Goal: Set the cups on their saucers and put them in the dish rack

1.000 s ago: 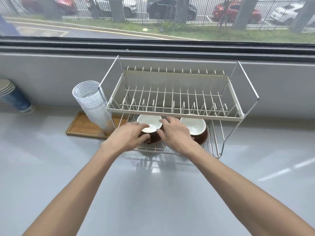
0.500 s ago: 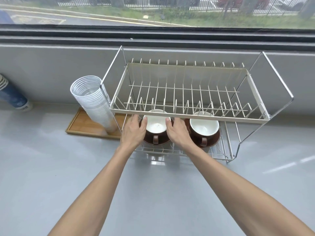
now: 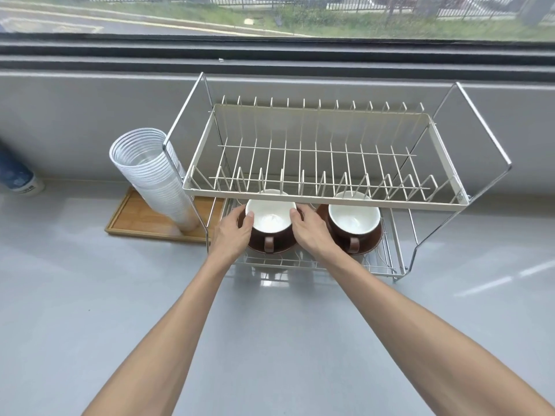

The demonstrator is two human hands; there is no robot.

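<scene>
both hands (image 3: 271, 232) round left cup (image 3: 270, 219)

A glossy grey desk (image 3: 90, 295) runs along a grey wall below a wide window. On it, against the wall, stands a two-tier wire rack (image 3: 324, 196), its chrome legs planted on the desk at left and right. Just left of the rack lies a flat wooden tray (image 3: 129, 220), its right end tucked against the rack's left leg. A leaning stack of clear plastic cups (image 3: 153, 181) stands on that tray and touches the rack's frame. At the far left edge, near the wall, a blue paper cup (image 3: 21, 178) stands on the desk, partly cut off. Light streaks reflect off the desk at right.
</scene>
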